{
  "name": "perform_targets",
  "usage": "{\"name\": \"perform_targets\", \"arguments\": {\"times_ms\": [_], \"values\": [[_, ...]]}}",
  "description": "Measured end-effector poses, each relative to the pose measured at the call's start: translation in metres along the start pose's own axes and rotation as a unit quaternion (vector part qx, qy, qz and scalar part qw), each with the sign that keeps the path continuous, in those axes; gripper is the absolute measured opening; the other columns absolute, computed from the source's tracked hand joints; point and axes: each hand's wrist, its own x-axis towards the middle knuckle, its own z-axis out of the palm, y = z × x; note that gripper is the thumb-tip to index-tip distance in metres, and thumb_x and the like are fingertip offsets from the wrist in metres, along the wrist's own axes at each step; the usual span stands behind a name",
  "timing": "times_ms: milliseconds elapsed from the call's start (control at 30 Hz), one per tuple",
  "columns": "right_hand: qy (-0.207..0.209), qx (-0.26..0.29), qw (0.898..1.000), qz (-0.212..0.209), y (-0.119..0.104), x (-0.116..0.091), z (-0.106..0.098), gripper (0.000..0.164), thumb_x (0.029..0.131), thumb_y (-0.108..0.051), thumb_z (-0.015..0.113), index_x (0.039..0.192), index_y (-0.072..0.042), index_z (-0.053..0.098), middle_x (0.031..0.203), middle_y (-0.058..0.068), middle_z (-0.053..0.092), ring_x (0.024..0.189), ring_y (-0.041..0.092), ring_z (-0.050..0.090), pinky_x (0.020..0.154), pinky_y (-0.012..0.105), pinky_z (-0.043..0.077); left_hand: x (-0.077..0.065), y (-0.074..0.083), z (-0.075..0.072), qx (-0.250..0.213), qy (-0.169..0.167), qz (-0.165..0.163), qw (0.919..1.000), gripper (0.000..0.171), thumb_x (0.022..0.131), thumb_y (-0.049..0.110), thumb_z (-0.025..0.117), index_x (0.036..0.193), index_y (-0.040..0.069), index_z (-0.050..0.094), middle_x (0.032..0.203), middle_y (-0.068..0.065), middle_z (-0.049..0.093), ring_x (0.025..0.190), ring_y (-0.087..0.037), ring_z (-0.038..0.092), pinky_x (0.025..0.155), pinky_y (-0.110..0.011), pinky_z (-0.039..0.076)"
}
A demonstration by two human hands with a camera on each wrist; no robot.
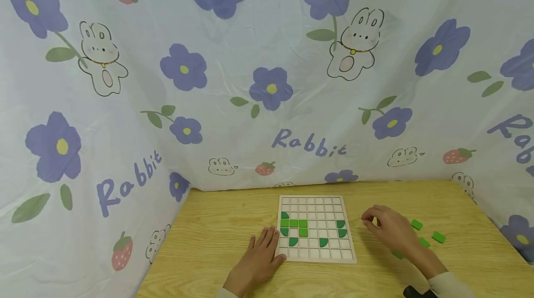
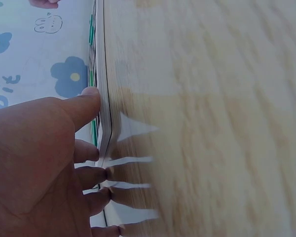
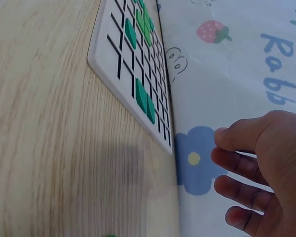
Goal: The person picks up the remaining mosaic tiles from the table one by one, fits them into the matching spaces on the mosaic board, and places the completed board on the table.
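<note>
A white grid board [image 1: 318, 254] lies on the wooden table. Several bright green square tiles [image 1: 294, 223] sit in its left cells. Dark green quarter-round tiles [image 1: 323, 242] occupy cells on both sides, two of them stacked at the right edge in the head view. My left hand [image 1: 259, 254] rests by the board's left edge, fingers extended; its thumb [image 2: 89, 101] touches the rim in the left wrist view. Right of the board, my right hand [image 1: 390, 228] hovers above the table with loosely bent fingers. No tile shows between its fingers [image 3: 237, 160] in the right wrist view.
Several loose bright green tiles [image 1: 438, 237] lie on the table [image 1: 208, 237] right of my right hand, some partly hidden by the forearm. A patterned cloth [image 1: 233, 47] hangs behind and along the sides. Something black [image 1: 417, 292] is at my right wrist.
</note>
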Motion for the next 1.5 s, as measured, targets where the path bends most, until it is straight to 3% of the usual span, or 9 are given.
{"name": "perform_targets", "arguments": {"times_ms": [767,1000,1167,1333,1500], "values": [[-0.082,0.019,0.994,0.07,0.042,-0.039,-0.013,0.007,0.097,-0.021,0.079,0.104,-0.019,0.079,0.093,-0.013,0.069,0.074,-0.004,0.054,0.062,0.023,0.049,0.001,-0.001,0.002,0.005,0.0,0.0,1.0,0.076,0.112,0.051,0.049,0.17,0.005,0.027,0.178,-0.017,0.02,0.165,-0.04,0.02,0.127,-0.071,0.023],[-0.109,0.002,0.989,0.098,0.046,-0.048,-0.01,0.026,0.093,-0.035,0.084,0.112,-0.018,0.076,0.103,-0.008,0.071,0.083,0.006,0.064,0.065,0.026,0.051,0.002,-0.004,0.004,0.004,0.002,0.001,1.0,0.077,0.112,0.052,0.048,0.17,0.005,0.027,0.178,-0.017,0.02,0.165,-0.04,0.02,0.127,-0.071,0.023],[-0.123,-0.015,0.987,0.104,0.049,-0.052,-0.01,0.04,0.087,-0.049,0.087,0.112,-0.02,0.075,0.106,-0.009,0.068,0.084,0.003,0.059,0.068,0.029,0.051,0.004,-0.005,0.006,0.006,0.001,0.0,1.0,0.078,0.112,0.054,0.047,0.17,0.006,0.027,0.178,-0.017,0.02,0.165,-0.04,0.02,0.126,-0.071,0.023],[-0.13,-0.02,0.988,0.082,0.052,-0.054,-0.01,0.041,0.083,-0.044,0.091,0.111,-0.02,0.074,0.104,-0.009,0.067,0.082,0.002,0.059,0.067,0.028,0.052,0.004,-0.005,0.007,0.002,0.0,-0.003,1.0,0.078,0.112,0.054,0.047,0.17,0.006,0.027,0.178,-0.017,0.02,0.165,-0.039,0.02,0.127,-0.071,0.022],[-0.149,0.006,0.984,0.097,0.055,-0.053,-0.011,0.035,0.086,-0.04,0.089,0.111,-0.02,0.074,0.105,-0.009,0.069,0.083,0.0,0.06,0.068,0.027,0.051,0.003,-0.005,0.006,0.0,-0.001,-0.004,1.0,0.078,0.112,0.053,0.048,0.17,0.007,0.026,0.179,-0.016,0.019,0.166,-0.039,0.019,0.127,-0.07,0.022]]}}
